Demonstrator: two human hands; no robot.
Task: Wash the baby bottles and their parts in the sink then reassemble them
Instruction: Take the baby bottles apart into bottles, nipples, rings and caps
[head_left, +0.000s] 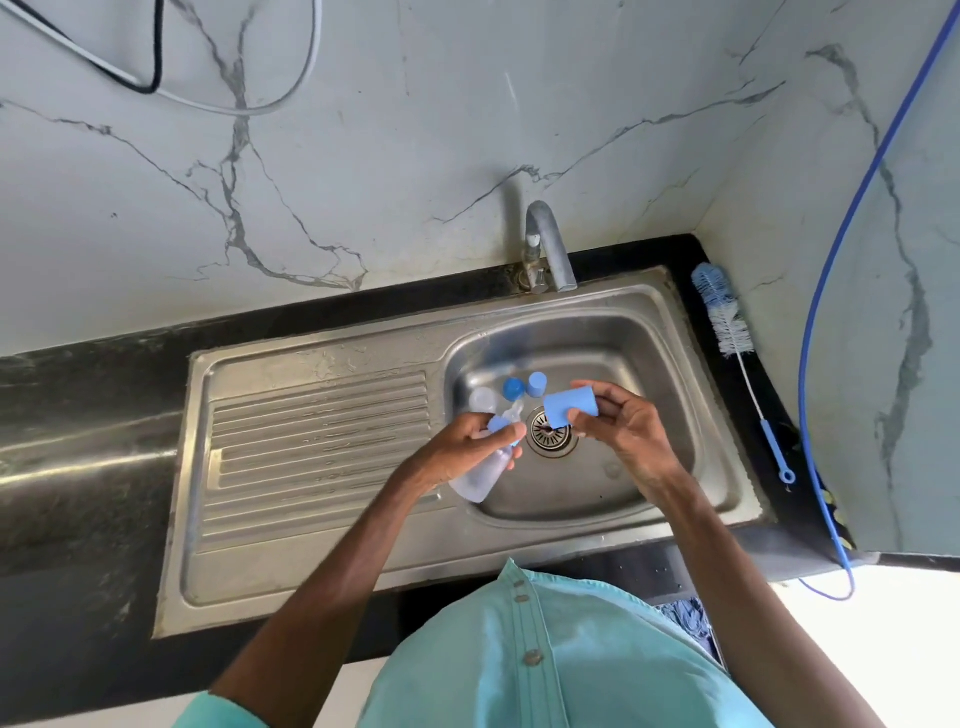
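Note:
Over the steel sink basin (644, 364), my left hand (467, 447) grips a clear baby bottle (480, 475) by its neck, where a blue collar and a clear teat show past my fingers. My right hand (618, 421) pinches a light blue bottle cap (569, 410), held just right of the bottle, above the drain (550, 434). On the basin floor behind my hands lie a dark blue ring (513, 387), a small light blue cap (537, 383) and a clear piece (483, 400).
The tap (545, 244) arches over the basin's back edge; no water is seen running. A ribbed draining board (317, 431) lies to the left. A blue and white bottle brush (727, 332) rests on the black counter at the right, beside a hanging blue hose (815, 322).

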